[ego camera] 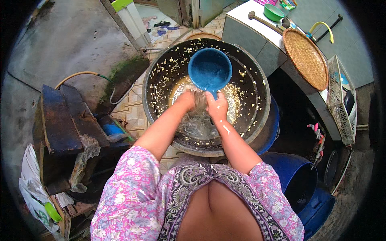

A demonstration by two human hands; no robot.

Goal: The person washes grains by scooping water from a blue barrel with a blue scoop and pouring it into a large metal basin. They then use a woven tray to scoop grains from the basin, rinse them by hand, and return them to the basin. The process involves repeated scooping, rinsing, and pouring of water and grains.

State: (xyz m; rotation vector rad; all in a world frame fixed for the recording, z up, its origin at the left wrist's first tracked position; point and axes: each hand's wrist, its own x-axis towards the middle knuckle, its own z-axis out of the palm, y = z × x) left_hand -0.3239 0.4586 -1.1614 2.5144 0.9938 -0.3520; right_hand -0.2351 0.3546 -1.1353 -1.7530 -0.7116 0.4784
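Observation:
A large, dark round tub stands before me, with water in its bottom. Many pale beans or kernels cling to its inner wall, and more lie in the water. My right hand grips the handle of a blue plastic dipper over the tub. The dipper's round bowl points away from me and looks wet inside. Beside it, my left hand reaches down into the tub, where moving water blurs between both hands. Its fingertips are hidden, so I cannot tell whether they hold anything.
A counter at upper right bears a woven tray, a green bowl and a plastic rack. Blue barrels lie at right. Wooden planks and a hose are at left.

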